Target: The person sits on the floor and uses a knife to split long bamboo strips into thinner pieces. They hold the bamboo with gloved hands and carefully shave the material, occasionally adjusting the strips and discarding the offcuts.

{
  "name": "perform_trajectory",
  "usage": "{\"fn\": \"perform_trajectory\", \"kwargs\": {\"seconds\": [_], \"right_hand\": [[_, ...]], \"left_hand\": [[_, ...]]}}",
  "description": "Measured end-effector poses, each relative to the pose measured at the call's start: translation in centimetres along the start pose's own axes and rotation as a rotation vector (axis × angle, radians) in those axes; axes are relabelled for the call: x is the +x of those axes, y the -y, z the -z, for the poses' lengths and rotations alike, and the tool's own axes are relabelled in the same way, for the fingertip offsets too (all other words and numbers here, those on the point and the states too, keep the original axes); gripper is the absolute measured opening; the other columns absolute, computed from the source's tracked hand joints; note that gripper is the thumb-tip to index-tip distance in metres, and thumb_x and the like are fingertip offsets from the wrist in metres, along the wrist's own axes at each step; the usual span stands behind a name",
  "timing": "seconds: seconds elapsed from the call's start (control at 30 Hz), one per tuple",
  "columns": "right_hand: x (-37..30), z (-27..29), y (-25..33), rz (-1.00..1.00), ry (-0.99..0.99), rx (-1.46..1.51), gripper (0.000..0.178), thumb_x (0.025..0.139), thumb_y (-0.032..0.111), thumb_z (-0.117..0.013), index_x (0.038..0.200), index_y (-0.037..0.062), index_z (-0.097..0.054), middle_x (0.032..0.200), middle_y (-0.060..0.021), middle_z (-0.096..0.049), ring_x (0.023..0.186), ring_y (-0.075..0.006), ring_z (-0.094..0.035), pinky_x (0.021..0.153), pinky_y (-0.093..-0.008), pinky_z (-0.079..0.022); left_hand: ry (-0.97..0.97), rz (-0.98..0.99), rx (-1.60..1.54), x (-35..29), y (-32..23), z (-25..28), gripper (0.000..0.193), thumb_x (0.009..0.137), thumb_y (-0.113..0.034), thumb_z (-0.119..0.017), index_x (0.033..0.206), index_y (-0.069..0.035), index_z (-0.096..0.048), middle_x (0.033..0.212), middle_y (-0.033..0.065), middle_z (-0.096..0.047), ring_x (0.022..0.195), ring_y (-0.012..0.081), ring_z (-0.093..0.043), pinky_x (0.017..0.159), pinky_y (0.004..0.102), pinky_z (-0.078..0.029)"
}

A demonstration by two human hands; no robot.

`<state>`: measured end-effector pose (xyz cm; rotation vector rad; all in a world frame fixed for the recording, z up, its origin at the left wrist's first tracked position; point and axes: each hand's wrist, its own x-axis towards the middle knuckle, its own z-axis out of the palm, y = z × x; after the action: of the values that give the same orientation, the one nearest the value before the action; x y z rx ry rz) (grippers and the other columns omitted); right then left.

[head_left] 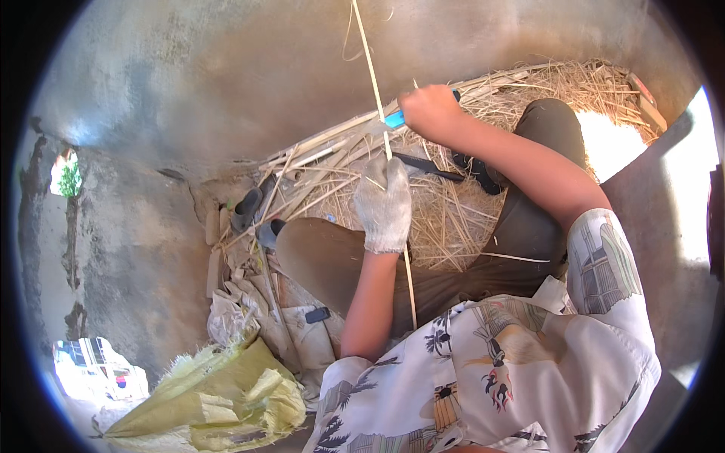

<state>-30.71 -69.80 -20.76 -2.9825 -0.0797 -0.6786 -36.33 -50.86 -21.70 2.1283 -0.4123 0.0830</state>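
White knit glove (384, 202), blue knife handle (395, 118), pale yellow strip (371, 68), palm-print shirt (491, 370)

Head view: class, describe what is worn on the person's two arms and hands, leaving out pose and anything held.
The left hand wears a pale grey knitted work glove with a ribbed cuff at the wrist. The right hand is bare. Both forearms are uncovered. A short-sleeved white shirt printed with palm trees and buildings ends in loose sleeves above the elbows.
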Motion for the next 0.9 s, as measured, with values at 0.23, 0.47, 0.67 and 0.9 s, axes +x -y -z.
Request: {"fn": "perform_trajectory", "kwargs": {"seconds": [0.23, 0.47, 0.67, 0.9], "right_hand": [[3.9, 4.7, -11.9, -0.646, -0.174, 0.015, 0.016, 0.085, 0.012, -0.059, 0.089, 0.0062, -0.073, 0.089, -0.0167, -0.073, 0.084, -0.0343, -0.072, 0.068, -0.0444, -0.057], [1.4, 5.1, -15.7, -0.934, -0.211, 0.166, 0.020, 0.084, 0.014, -0.060, 0.094, 0.0026, -0.072, 0.096, -0.0204, -0.072, 0.091, -0.0379, -0.070, 0.074, -0.0452, -0.057], [0.8, 2.1, -8.0, -0.488, 0.005, 0.106, 0.014, 0.081, 0.011, -0.063, 0.089, 0.0036, -0.072, 0.086, -0.0173, -0.071, 0.079, -0.0359, -0.071, 0.068, -0.0470, -0.056], [-2.0, 0.4, 1.5, 0.024, 0.100, 0.112, 0.011, 0.072, 0.015, -0.064, 0.072, 0.0061, -0.070, 0.072, -0.0160, -0.069, 0.067, -0.0346, -0.069, 0.061, -0.0456, -0.055]], "left_hand": [[0.114, -0.374, 0.064, -5.1, -2.8, -1.4, 0.019, 0.096, -0.018, -0.055, 0.095, 0.000, -0.063, 0.068, 0.0155, -0.059, 0.060, 0.0278, -0.059, 0.057, 0.0417, -0.046], [0.389, -0.136, -0.189, -6.4, -5.6, -1.0, 0.021, 0.100, -0.020, -0.056, 0.091, -0.002, -0.062, 0.061, 0.0045, -0.053, 0.049, 0.0145, -0.050, 0.047, 0.0337, -0.041], [0.312, 0.306, -0.601, -3.4, -4.1, 0.4, 0.020, 0.100, -0.024, -0.058, 0.095, -0.006, -0.063, 0.062, -0.0038, -0.051, 0.048, 0.0049, -0.044, 0.042, 0.0227, -0.033], [0.101, 0.318, -0.551, 0.1, -2.3, 1.8, 0.022, 0.098, -0.024, -0.058, 0.093, -0.003, -0.064, 0.060, 0.0006, -0.052, 0.046, 0.0076, -0.046, 0.041, 0.0234, -0.034]]}}
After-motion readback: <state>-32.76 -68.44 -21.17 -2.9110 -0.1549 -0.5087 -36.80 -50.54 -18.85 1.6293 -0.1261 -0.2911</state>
